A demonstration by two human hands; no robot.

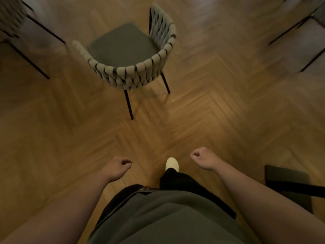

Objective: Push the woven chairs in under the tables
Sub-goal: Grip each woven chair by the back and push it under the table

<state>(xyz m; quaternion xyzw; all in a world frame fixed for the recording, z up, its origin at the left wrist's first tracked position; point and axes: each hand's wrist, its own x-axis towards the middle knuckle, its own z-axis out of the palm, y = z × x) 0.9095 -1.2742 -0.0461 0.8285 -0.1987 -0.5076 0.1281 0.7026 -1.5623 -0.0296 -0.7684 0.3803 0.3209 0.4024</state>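
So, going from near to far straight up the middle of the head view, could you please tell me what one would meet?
Grey top over dark trousers → pale shoe → bare herringbone wooden floor → thin black chair legs → curved woven rope backrest → grey seat cushion of the woven chair.

Head cam, steeply down, floor
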